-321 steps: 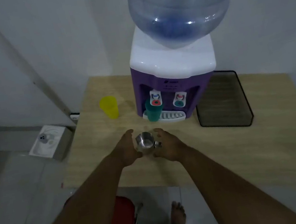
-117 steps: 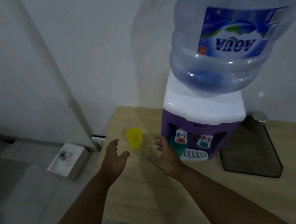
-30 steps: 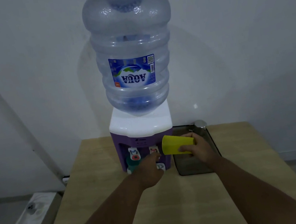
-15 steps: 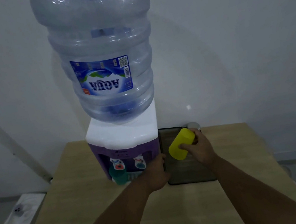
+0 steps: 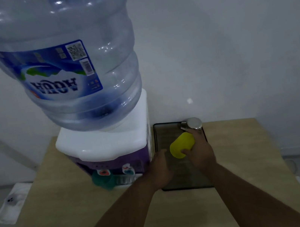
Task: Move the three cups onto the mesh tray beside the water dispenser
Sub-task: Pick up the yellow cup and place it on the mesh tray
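Right hand (image 5: 201, 154) holds yellow cup (image 5: 182, 145) over mesh tray (image 5: 161, 137).

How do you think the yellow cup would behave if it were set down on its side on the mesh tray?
The yellow cup looks like thin plastic, so it is probably light and easily nudged. Its round, tapered wall suggests it would roll in a curve if laid sideways. The right hand holds it tilted above the mesh tray; standing on its rim or base, it should sit steadier.

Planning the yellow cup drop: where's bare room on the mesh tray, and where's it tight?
Free: the mesh tray near half, between both hands and its front rim, and the strip along the water dispenser. Crowded: far right corner, where the steel cup sits, with the right hand holding the yellow cup just in front. Left hand overlaps the tray's left edge.
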